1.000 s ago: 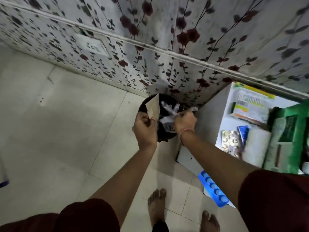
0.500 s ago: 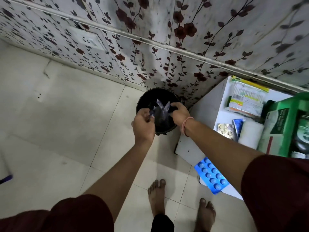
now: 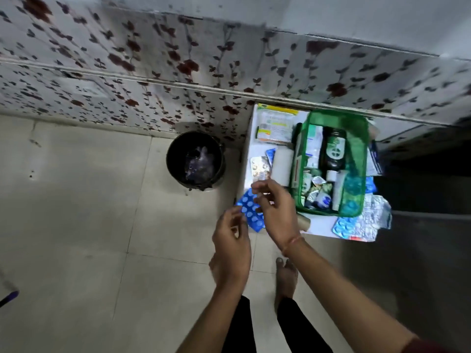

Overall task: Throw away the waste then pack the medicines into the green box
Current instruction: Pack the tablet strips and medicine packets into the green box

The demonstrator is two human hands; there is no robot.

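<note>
A black bin [image 3: 195,160] stands on the floor against the wall, with crumpled clear plastic waste [image 3: 200,164] lying inside it. To its right a small white table [image 3: 319,224] carries the open green box [image 3: 356,159], which holds a dark bottle [image 3: 334,151], tubes and small packs. A blue blister strip [image 3: 248,212] overhangs the table's front left corner. A gold blister strip [image 3: 260,166] lies behind it. My right hand [image 3: 275,210] hovers over the blue strip, fingers apart and holding nothing. My left hand [image 3: 230,240] is just below and left of it, also empty.
A printed sachet pack [image 3: 276,123] and a white roll [image 3: 283,166] lie left of the green box. Blue and silver blister strips [image 3: 362,224] sit at the table's front right. A cardboard tube [image 3: 303,222] lies by my right wrist. My bare foot [image 3: 285,273] is on the tiled floor.
Both hands let go of the paper and plastic over the bin, then pulled back and moved right to the table's front corner. The waste now lies in the bin.
</note>
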